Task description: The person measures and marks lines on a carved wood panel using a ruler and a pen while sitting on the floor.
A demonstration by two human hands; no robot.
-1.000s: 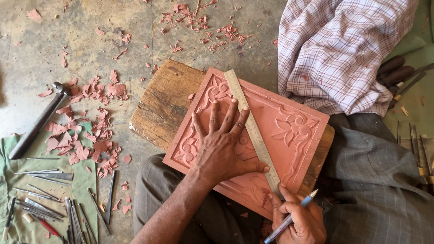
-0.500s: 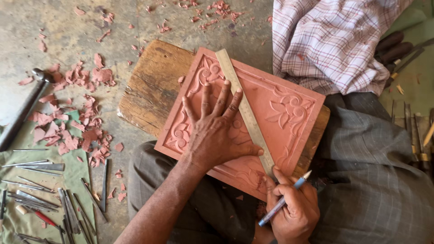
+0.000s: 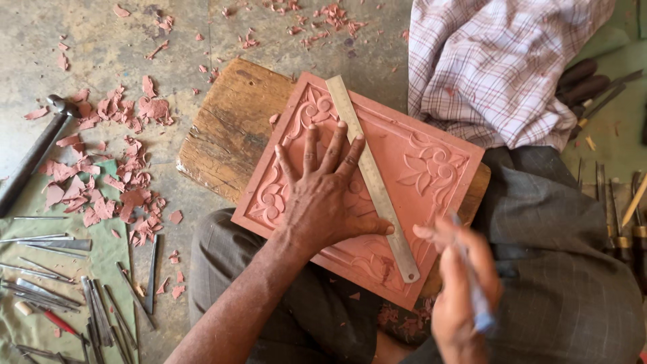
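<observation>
Head view, looking straight down. Carved terracotta tile (image 3: pixel 404 168) set on a worn wooden block (image 3: pixel 229 128), likely raised off the floor to sit at working height between the knees. Metal ruler (image 3: pixel 371 175) laid diagonally across the relief, from the upper edge down toward the lower right corner. Left hand (image 3: pixel 323 195) spread flat on the tile, fingers fanned, fingertips and thumb pressed against the ruler's left edge, seemingly to pin both ruler and tile against slipping; no closed grip, palm open and bearing down. Right hand (image 3: pixel 465 296) blurred, closed around a blue pen (image 3: pixel 475 296), off the tile's lower right corner and just beside the ruler's lower end, not touching it. Ruler thus under the left fingertips, along their outer side. Clay shavings (image 3: pixel 108 175) scattered on the floor to the left; thin carving tools (image 3: pixel 67 283) on a green cloth (image 3: pixel 108 249); hammer (image 3: pixel 34 155) at far left. Checked fabric (image 3: pixel 499 61) at upper right.
</observation>
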